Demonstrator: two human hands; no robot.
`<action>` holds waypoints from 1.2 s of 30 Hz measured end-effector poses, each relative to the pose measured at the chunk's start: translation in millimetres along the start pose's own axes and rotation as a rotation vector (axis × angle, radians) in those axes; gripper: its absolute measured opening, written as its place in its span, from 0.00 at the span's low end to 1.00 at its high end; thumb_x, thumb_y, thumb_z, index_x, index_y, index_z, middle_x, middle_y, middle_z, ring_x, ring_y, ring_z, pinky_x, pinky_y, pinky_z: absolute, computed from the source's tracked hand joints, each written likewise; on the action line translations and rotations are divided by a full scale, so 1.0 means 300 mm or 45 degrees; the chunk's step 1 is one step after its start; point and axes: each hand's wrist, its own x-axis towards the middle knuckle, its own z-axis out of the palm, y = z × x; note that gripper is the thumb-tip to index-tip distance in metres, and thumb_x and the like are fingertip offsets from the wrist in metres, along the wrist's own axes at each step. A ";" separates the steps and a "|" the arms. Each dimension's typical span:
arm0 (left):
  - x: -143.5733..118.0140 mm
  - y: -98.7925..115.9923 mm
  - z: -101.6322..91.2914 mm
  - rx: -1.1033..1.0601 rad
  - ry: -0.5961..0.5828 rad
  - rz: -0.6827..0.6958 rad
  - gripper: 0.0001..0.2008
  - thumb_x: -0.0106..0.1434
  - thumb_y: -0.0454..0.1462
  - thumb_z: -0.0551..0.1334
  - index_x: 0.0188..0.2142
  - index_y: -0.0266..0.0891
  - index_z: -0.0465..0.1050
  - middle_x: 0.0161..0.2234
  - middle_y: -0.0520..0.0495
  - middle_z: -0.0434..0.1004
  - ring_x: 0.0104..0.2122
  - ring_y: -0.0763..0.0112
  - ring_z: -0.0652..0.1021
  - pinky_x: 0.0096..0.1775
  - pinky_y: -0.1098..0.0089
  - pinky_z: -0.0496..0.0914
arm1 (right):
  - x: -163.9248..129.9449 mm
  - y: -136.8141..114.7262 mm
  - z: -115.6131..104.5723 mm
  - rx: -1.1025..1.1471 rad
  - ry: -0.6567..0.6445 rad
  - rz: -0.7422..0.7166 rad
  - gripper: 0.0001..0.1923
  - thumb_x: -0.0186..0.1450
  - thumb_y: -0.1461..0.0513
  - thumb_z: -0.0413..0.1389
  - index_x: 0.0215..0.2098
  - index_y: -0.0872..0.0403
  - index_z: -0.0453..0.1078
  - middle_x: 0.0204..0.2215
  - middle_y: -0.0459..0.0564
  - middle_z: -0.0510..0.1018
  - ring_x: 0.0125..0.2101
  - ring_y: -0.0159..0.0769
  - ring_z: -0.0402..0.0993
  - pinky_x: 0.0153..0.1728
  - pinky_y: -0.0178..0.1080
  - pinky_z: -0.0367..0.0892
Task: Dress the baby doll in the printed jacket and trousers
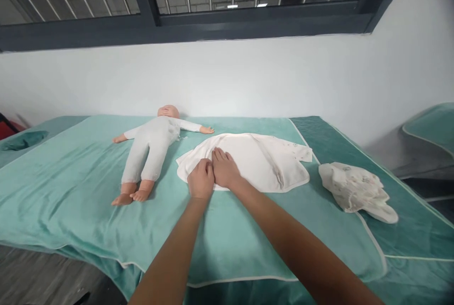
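A white baby shirt [255,158] lies spread flat on the green cover, its small-patterned sleeve pointing right. My left hand [201,179] rests at the shirt's left part, fingers curled down on the cloth. Right beside it, touching it, my right hand [225,169] lies flat on the shirt with fingers stretched out. To the left, a baby doll [152,139] in a white suit lies on its back, arms spread and feet bare. Some crumpled white patterned baby clothing [354,189] sits to the right of the shirt.
The green cover [88,187] drapes over the bed's front edge. Behind it stands a white wall [227,82] with a dark-framed, barred window [248,21] above. Another green-covered surface [434,125] is at the far right. Grey floor [42,272] shows at lower left.
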 end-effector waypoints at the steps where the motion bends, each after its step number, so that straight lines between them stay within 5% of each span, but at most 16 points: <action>1: 0.001 -0.001 0.000 0.010 -0.001 -0.004 0.11 0.66 0.35 0.52 0.42 0.45 0.73 0.37 0.49 0.82 0.37 0.63 0.79 0.34 0.68 0.64 | -0.011 0.018 -0.002 0.005 -0.002 -0.016 0.33 0.71 0.55 0.38 0.70 0.62 0.45 0.71 0.55 0.45 0.70 0.38 0.38 0.66 0.44 0.39; 12: 0.001 -0.008 -0.003 0.005 -0.028 -0.042 0.13 0.66 0.34 0.52 0.42 0.46 0.73 0.34 0.50 0.81 0.36 0.62 0.78 0.32 0.69 0.62 | 0.065 0.399 -0.022 0.025 0.046 0.432 0.38 0.71 0.49 0.33 0.70 0.67 0.44 0.70 0.61 0.44 0.69 0.44 0.39 0.66 0.46 0.41; 23: 0.008 -0.011 0.004 -0.014 -0.031 -0.079 0.13 0.65 0.35 0.51 0.42 0.46 0.74 0.33 0.50 0.80 0.35 0.63 0.77 0.32 0.69 0.60 | -0.011 0.375 0.016 0.033 0.112 0.549 0.39 0.71 0.49 0.34 0.69 0.71 0.43 0.70 0.66 0.43 0.69 0.49 0.38 0.66 0.49 0.39; 28: 0.009 -0.011 0.004 -0.020 -0.019 -0.081 0.12 0.65 0.34 0.52 0.41 0.46 0.74 0.34 0.50 0.81 0.36 0.62 0.78 0.32 0.68 0.59 | -0.062 0.346 -0.013 0.094 0.035 0.325 0.38 0.69 0.44 0.40 0.68 0.61 0.53 0.69 0.58 0.52 0.68 0.47 0.47 0.65 0.45 0.48; 31: 0.011 -0.010 0.004 -0.015 -0.018 -0.086 0.12 0.65 0.35 0.52 0.41 0.46 0.74 0.33 0.50 0.81 0.36 0.62 0.78 0.32 0.68 0.58 | -0.061 0.403 -0.084 0.120 0.074 0.218 0.37 0.70 0.43 0.36 0.68 0.56 0.52 0.68 0.51 0.55 0.67 0.38 0.51 0.64 0.37 0.51; 36: 0.015 -0.009 0.007 -0.013 -0.011 -0.090 0.12 0.65 0.34 0.52 0.40 0.45 0.74 0.32 0.50 0.81 0.35 0.62 0.78 0.31 0.68 0.59 | -0.069 0.576 -0.131 0.034 0.228 0.319 0.35 0.73 0.50 0.32 0.67 0.65 0.51 0.67 0.62 0.55 0.67 0.45 0.48 0.66 0.46 0.45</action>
